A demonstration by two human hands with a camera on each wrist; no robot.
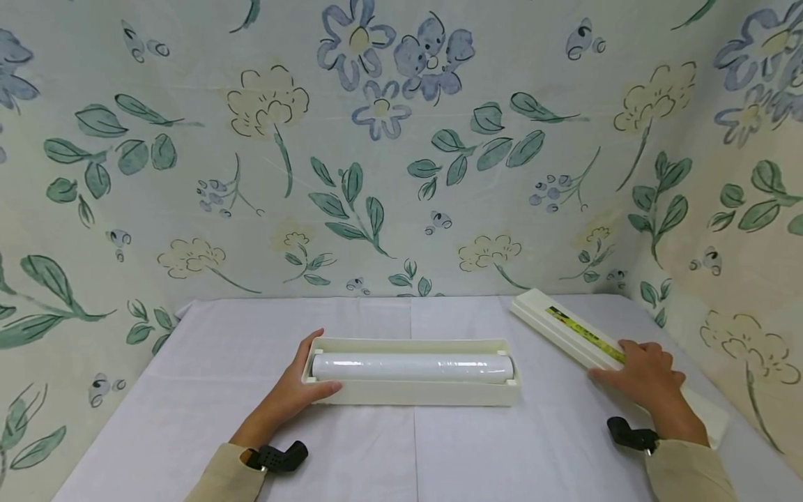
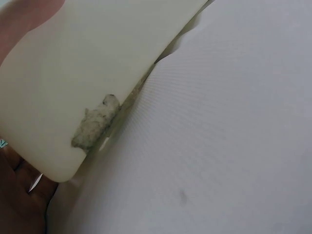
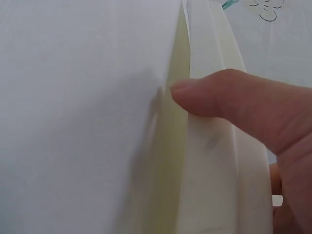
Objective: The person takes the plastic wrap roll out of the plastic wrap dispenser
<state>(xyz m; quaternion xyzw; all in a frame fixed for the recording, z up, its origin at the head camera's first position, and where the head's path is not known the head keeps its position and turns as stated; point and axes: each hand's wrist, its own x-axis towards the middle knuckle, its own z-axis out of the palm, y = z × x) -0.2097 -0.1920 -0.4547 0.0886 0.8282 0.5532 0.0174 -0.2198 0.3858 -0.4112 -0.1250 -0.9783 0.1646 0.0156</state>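
Observation:
A long cream-coloured box base (image 1: pixel 420 394) lies level across the middle of the table, its top uncovered. Inside it rests a shiny white roll (image 1: pixel 413 367) that looks like cling film. My left hand (image 1: pixel 307 380) grips the base's left end, thumb on the front wall and fingers behind. Seen from the left wrist, the base's wall (image 2: pixel 63 73) carries a grey, rough patch near its lower edge. On the right, my right hand (image 1: pixel 649 376) holds a long cream lid (image 1: pixel 546 317) with a yellow printed strip, lying slanted. The right wrist view shows the thumb (image 3: pixel 209 95) against the lid's edge.
A white cloth (image 1: pixel 351 453) with fold lines covers the table. Flower-patterned fabric (image 1: pixel 389 174) hangs behind it and along both sides. Black wrist cameras (image 1: pixel 282 457) sit on both wrists, below beige sleeves.

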